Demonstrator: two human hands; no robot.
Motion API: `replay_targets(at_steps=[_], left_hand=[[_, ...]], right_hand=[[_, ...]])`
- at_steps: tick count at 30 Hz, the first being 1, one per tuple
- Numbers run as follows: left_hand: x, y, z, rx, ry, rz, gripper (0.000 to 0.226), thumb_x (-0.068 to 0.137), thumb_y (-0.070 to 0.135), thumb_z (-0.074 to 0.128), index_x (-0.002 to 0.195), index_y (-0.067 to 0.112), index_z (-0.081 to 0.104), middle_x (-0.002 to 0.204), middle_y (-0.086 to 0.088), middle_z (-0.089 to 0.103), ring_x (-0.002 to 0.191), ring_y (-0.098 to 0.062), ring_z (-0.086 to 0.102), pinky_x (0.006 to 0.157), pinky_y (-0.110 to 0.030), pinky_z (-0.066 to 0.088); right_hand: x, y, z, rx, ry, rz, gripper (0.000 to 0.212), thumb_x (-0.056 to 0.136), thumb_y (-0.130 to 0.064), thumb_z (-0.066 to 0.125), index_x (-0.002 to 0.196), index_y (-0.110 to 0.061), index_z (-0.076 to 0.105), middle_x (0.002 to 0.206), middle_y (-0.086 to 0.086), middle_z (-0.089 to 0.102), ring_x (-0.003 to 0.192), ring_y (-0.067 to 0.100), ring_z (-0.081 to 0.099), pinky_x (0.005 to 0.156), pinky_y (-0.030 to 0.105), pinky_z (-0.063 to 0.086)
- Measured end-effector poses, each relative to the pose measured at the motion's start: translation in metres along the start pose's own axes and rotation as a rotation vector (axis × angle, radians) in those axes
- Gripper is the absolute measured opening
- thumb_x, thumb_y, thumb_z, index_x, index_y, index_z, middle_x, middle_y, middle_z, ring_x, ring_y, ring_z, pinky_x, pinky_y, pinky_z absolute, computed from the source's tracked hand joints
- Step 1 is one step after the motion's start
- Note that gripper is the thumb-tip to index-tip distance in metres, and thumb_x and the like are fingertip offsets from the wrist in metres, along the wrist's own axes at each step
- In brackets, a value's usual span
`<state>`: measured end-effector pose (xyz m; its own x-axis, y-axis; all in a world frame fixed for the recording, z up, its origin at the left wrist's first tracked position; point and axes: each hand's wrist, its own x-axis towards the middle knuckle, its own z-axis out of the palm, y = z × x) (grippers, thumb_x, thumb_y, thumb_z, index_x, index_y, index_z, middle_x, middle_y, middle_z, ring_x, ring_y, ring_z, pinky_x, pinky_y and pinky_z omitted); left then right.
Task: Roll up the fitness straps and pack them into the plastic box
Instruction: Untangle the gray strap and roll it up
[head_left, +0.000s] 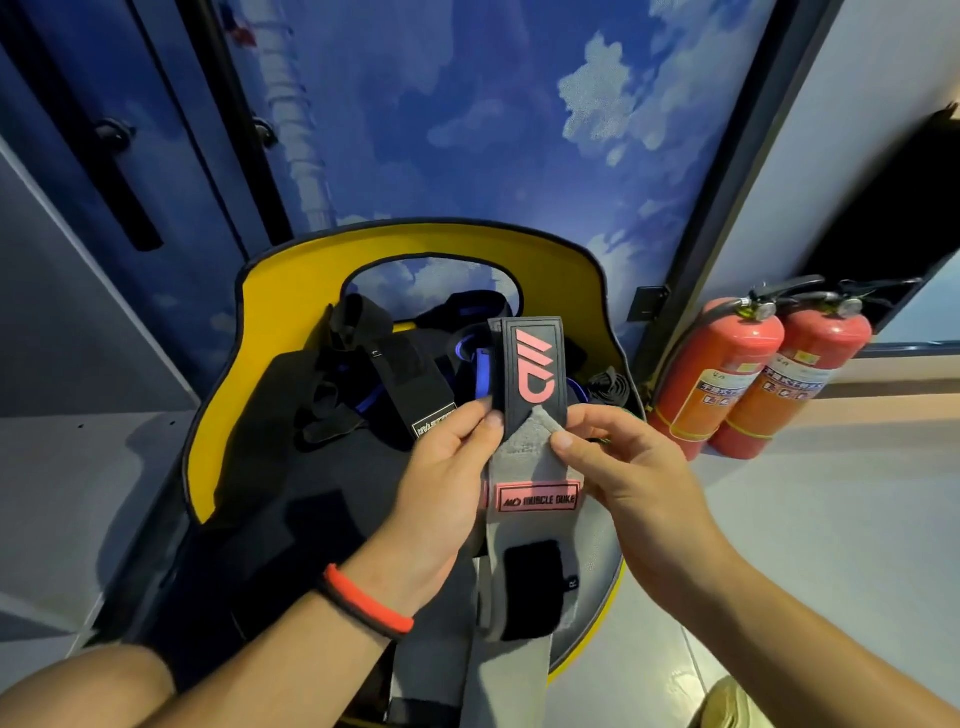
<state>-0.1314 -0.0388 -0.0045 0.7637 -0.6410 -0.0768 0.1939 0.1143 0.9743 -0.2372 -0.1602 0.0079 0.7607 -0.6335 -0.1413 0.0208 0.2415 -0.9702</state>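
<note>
The left grip (441, 462) and right grip (618, 462) each pinch the grey strap (519, 535) by its edges between them. Its black tab (530, 415) stands above both grips, and the rest hangs below, past the wrists.

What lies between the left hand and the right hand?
In the head view, the grey strap lies between them: the left hand and the right hand each pinch one edge, just below its black tab.
</note>
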Motion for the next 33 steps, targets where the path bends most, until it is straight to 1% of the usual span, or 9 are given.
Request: replay_targets(at_steps=[7, 12, 16, 19, 22, 25, 28, 30, 33], left_hand=[[-0.003, 0.004, -0.002, -0.020, 0.003, -0.001, 0.032, 0.107, 0.014, 0.043, 0.126, 0.014, 0.068, 0.120, -0.009, 0.073, 0.115, -0.029, 0.068, 0.106, -0.055, 0.048], [-0.005, 0.007, 0.000, -0.070, -0.027, 0.004, 0.031, 0.107, 0.014, 0.043, 0.124, 0.016, 0.069, 0.119, -0.007, 0.074, 0.113, -0.026, 0.069, 0.102, -0.043, 0.052], [-0.007, 0.009, 0.001, -0.087, -0.024, 0.022, 0.030, 0.106, 0.014, 0.044, 0.121, 0.016, 0.070, 0.117, -0.006, 0.075, 0.112, -0.023, 0.070, 0.097, -0.035, 0.055], [-0.008, 0.009, 0.002, -0.117, -0.011, 0.007, 0.029, 0.106, 0.015, 0.044, 0.118, 0.018, 0.070, 0.116, -0.005, 0.075, 0.112, -0.022, 0.070, 0.099, -0.038, 0.054], [-0.009, 0.010, 0.001, -0.143, -0.014, -0.007, 0.029, 0.106, 0.015, 0.044, 0.122, 0.015, 0.069, 0.118, -0.006, 0.074, 0.113, -0.023, 0.070, 0.100, -0.039, 0.054], [-0.008, 0.012, 0.000, -0.170, -0.030, -0.022, 0.030, 0.106, 0.014, 0.043, 0.123, 0.014, 0.068, 0.116, -0.006, 0.075, 0.109, -0.022, 0.071, 0.093, -0.035, 0.058], [-0.008, 0.012, 0.000, -0.220, -0.044, -0.044, 0.029, 0.104, 0.018, 0.046, 0.122, 0.012, 0.069, 0.115, -0.010, 0.075, 0.103, -0.023, 0.073, 0.082, -0.029, 0.060], [-0.010, 0.013, 0.000, -0.225, -0.080, -0.042, 0.032, 0.098, 0.023, 0.054, 0.123, 0.010, 0.068, 0.115, -0.013, 0.075, 0.102, -0.024, 0.073, 0.078, -0.028, 0.059], [-0.009, 0.009, 0.000, -0.100, -0.092, 0.020, 0.032, 0.095, 0.003, 0.061, 0.125, 0.011, 0.065, 0.113, -0.010, 0.076, 0.105, -0.025, 0.073, 0.083, -0.028, 0.059]], right_hand=[[-0.002, 0.001, 0.003, -0.032, -0.007, -0.042, 0.013, 0.088, -0.017, 0.073, 0.099, -0.013, 0.075, 0.097, 0.013, 0.073, 0.084, 0.014, 0.068, 0.064, 0.021, 0.053], [0.002, 0.002, 0.007, 0.075, -0.030, 0.002, 0.018, 0.091, -0.011, 0.069, 0.107, -0.004, 0.072, 0.109, 0.025, 0.070, 0.091, 0.025, 0.068, 0.075, 0.033, 0.056], [0.004, 0.003, 0.009, 0.156, -0.021, 0.062, 0.011, 0.093, -0.010, 0.068, 0.102, -0.007, 0.074, 0.100, 0.012, 0.075, 0.090, 0.024, 0.070, 0.070, 0.032, 0.056], [0.007, 0.004, 0.009, 0.145, -0.006, 0.049, 0.012, 0.092, -0.012, 0.070, 0.101, -0.007, 0.077, 0.104, 0.015, 0.076, 0.093, 0.029, 0.071, 0.078, 0.040, 0.056], [0.009, 0.004, 0.010, 0.106, -0.002, 0.033, 0.015, 0.091, -0.015, 0.071, 0.103, -0.006, 0.077, 0.108, 0.019, 0.075, 0.103, 0.040, 0.071, 0.091, 0.051, 0.057], [0.010, 0.004, 0.010, 0.082, 0.008, 0.024, 0.017, 0.090, -0.016, 0.073, 0.103, -0.007, 0.077, 0.109, 0.020, 0.075, 0.109, 0.044, 0.067, 0.097, 0.057, 0.054], [0.010, 0.005, 0.008, 0.023, 0.015, -0.002, 0.016, 0.090, -0.019, 0.073, 0.103, -0.010, 0.078, 0.106, 0.017, 0.075, 0.104, 0.040, 0.070, 0.092, 0.054, 0.059], [0.009, 0.006, 0.008, -0.013, 0.027, -0.043, 0.016, 0.087, -0.022, 0.075, 0.100, -0.013, 0.078, 0.102, 0.018, 0.074, 0.095, 0.032, 0.072, 0.078, 0.042, 0.060], [0.010, 0.007, 0.009, -0.055, 0.041, -0.081, 0.010, 0.086, -0.020, 0.076, 0.096, -0.017, 0.078, 0.095, 0.017, 0.073, 0.083, 0.023, 0.069, 0.070, 0.035, 0.056]])
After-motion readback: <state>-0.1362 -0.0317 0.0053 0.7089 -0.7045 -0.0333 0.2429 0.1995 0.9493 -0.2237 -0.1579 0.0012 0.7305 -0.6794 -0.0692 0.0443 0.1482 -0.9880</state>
